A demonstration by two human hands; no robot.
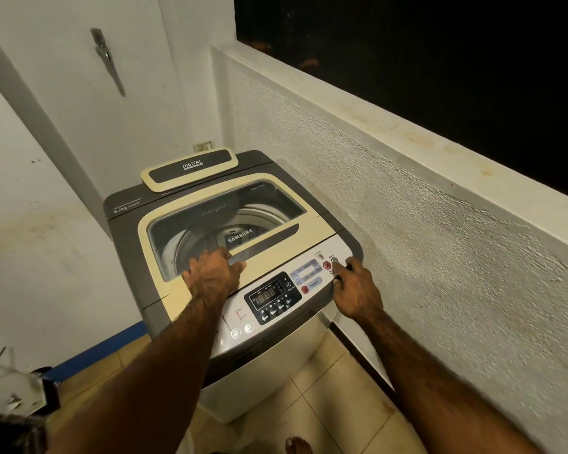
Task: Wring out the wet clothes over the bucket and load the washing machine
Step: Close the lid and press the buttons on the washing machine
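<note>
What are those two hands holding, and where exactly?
The left hand grips the washing machine's lid by its front handle recess. The right hand holds nothing; a fingertip touches the control panel.

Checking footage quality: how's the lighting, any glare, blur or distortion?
Head view: dim, warm light; window black. Wide-angle lens skews the white plaster ledge. Sheen on the clear plastic lid of the grey washing machine; left hand, right hand sharp.

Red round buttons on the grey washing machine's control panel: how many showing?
2. One red round button sits beside the Program label, right of the dark display; the other is farther back, next to the fingertips of the right hand. That hand may cover more.
</note>
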